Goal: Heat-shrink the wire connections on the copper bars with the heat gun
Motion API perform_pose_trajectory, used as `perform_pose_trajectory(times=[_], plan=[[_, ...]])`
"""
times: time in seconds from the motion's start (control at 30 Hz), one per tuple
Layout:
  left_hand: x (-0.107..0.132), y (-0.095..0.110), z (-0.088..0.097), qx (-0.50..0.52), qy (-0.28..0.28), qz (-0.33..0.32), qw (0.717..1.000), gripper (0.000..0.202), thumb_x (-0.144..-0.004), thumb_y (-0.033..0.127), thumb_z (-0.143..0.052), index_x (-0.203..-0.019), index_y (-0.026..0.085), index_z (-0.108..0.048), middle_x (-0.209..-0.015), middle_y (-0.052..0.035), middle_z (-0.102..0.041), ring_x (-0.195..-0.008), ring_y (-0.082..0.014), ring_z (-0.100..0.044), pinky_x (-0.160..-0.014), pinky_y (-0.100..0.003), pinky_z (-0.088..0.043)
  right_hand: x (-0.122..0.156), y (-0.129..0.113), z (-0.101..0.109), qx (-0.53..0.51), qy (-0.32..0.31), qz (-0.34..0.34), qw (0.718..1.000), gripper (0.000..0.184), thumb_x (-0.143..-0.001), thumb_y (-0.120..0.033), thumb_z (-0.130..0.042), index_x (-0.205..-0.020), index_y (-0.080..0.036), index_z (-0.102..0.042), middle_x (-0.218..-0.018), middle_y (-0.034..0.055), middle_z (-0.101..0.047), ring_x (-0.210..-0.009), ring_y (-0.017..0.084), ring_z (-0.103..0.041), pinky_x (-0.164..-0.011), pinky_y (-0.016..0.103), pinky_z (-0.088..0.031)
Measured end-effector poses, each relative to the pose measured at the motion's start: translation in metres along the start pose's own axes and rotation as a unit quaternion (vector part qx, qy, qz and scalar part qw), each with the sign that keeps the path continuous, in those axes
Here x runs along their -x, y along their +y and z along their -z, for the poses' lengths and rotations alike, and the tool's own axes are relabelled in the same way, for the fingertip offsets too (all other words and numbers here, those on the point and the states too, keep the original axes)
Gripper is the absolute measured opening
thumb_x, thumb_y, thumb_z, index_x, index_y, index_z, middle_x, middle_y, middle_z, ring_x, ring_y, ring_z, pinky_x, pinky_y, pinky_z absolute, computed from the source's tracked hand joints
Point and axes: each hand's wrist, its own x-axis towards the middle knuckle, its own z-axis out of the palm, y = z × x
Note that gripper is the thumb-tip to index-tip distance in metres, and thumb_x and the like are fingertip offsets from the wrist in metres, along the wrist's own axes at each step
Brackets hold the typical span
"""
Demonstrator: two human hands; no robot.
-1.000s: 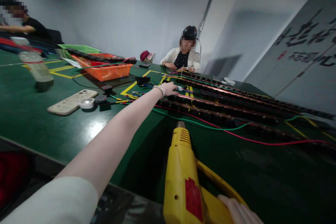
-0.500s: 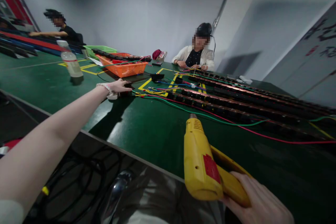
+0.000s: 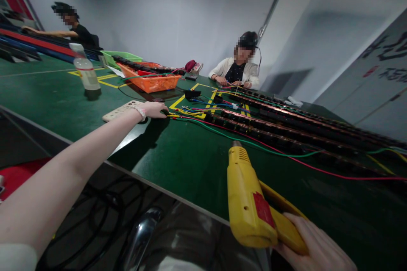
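Observation:
My right hand (image 3: 313, 247) is wrapped round the handle of a yellow heat gun (image 3: 248, 201), whose nozzle points away over the green table (image 3: 197, 165). My left arm reaches far out across the table. My left hand (image 3: 155, 109) lies palm down by the ends of the coloured wires (image 3: 187, 112), next to a beige power strip (image 3: 122, 111). Its fingers are stretched forward and partly hidden. Long dark strips with copper bars (image 3: 286, 125) run to the right, with green and red wires (image 3: 276, 152) trailing beside them.
An orange basket (image 3: 149, 79) and a green tray (image 3: 125, 57) stand at the back left, near a plastic bottle (image 3: 85, 74). One person sits across the table (image 3: 237, 72), another at the far left (image 3: 74, 29). The table's near edge runs below my arm.
My left hand pulled back from the dark strips to the wire ends beside the power strip. The view swung left. The heat gun stayed in my right hand.

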Motion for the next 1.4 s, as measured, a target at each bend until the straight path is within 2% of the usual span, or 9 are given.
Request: perform_pose_trajectory(times=[0.13,0.43,0.6,0.77,0.9,1.03,1.13,1.27,1.4], plan=[[0.006,0.011,0.009,-0.116,-0.031,-0.033,0.992,0.032,-0.089,0.04,-0.047,-0.105,0.015,-0.06,-0.107,-0.0041,-0.062,-0.084,-0.0134,-0.052,-0.071,-0.022,-0.037,-0.003,0.0,0.0,-0.011,-0.004,0.0,1.0,0.054,-0.095,-0.053,-0.029,-0.09,-0.009,-0.059,-0.075,0.0091,-0.067,-0.065,0.017,-0.065,-0.07,0.029,-0.044],[0.031,0.03,0.058,-0.138,0.169,-0.002,0.976,0.036,-0.097,0.039,-0.028,-0.108,0.013,-0.049,-0.107,-0.0077,-0.056,-0.094,-0.0152,-0.048,-0.077,-0.025,-0.037,0.001,0.006,0.0,-0.06,0.004,-0.036,0.998,0.047,-0.097,-0.042,-0.029,-0.089,-0.01,-0.062,-0.08,0.0077,-0.07,-0.074,0.015,-0.066,-0.072,0.026,-0.046],[0.036,0.102,0.064,-0.139,0.143,-0.149,0.969,0.026,-0.095,0.03,-0.036,-0.107,0.016,-0.053,-0.102,-0.0059,-0.058,-0.092,-0.0157,-0.051,-0.075,-0.026,-0.037,0.018,0.022,-0.001,-0.06,0.027,-0.03,0.997,0.033,-0.095,-0.028,-0.036,-0.088,-0.01,-0.063,-0.079,0.0085,-0.069,-0.073,0.017,-0.065,-0.078,0.029,-0.047],[0.022,0.194,0.029,-0.116,0.111,-0.269,0.95,0.021,-0.092,0.026,-0.043,-0.104,0.018,-0.058,-0.099,-0.0068,-0.062,-0.09,-0.0167,-0.056,-0.069,-0.026,-0.037,0.039,0.036,0.003,-0.046,0.02,-0.024,0.998,0.026,-0.09,-0.019,-0.04,-0.093,-0.009,-0.064,-0.083,0.0096,-0.069,-0.078,0.019,-0.064,-0.081,0.032,-0.047],[-0.002,0.233,0.007,-0.102,0.11,-0.321,0.935,0.018,-0.088,0.027,-0.048,-0.093,0.017,-0.062,-0.091,-0.0092,-0.063,-0.089,-0.0188,-0.057,-0.065,-0.027,-0.036,0.06,0.05,0.005,-0.029,0.016,-0.015,0.999,0.023,-0.088,-0.016,-0.043,-0.094,-0.01,-0.064,-0.084,0.0082,-0.07,-0.082,0.019,-0.064,-0.083,0.031,-0.048],[-0.028,0.236,0.0,-0.089,0.105,-0.319,0.938,0.031,-0.086,0.041,-0.053,-0.105,0.018,-0.059,-0.104,-0.0099,-0.061,-0.091,-0.0199,-0.058,-0.066,-0.028,-0.036,0.081,0.062,0.006,-0.039,-0.002,-0.023,0.999,0.023,-0.088,-0.018,-0.043,-0.097,-0.011,-0.064,-0.089,0.0083,-0.07,-0.085,0.019,-0.064,-0.084,0.031,-0.049],[-0.041,0.223,-0.007,-0.068,0.127,-0.283,0.948,0.042,-0.084,0.049,-0.054,-0.112,0.018,-0.056,-0.114,-0.0109,-0.058,-0.096,-0.0218,-0.057,-0.074,-0.029,-0.038,0.087,0.059,0.007,-0.039,-0.033,-0.101,0.994,0.031,-0.092,-0.023,-0.036,-0.101,-0.013,-0.064,-0.092,0.0068,-0.07,-0.088,0.018,-0.064,-0.088,0.032,-0.048],[-0.044,0.203,-0.021,-0.036,0.152,-0.229,0.961,0.045,-0.085,0.051,-0.051,-0.115,0.018,-0.055,-0.116,-0.0123,-0.056,-0.106,-0.0266,-0.053,-0.088,-0.035,-0.037,0.07,0.041,0.013,-0.044,-0.075,-0.218,0.972,0.042,-0.096,-0.031,-0.028,-0.098,-0.016,-0.067,-0.098,0.0051,-0.07,-0.09,0.016,-0.066,-0.084,0.028,-0.05],[-0.026,0.177,-0.025,0.023,0.145,-0.265,0.953,0.055,-0.086,0.05,-0.05,-0.131,0.019,-0.044,-0.129,-0.0138,-0.048,-0.116,-0.027,-0.048,-0.1,-0.039,-0.033,0.042,0.024,0.018,-0.016,-0.094,-0.294,0.951,0.047,-0.095,-0.033,-0.027,-0.088,-0.019,-0.072,-0.087,0.0039,-0.073,-0.077,0.017,-0.067,-0.067,0.027,-0.05]])
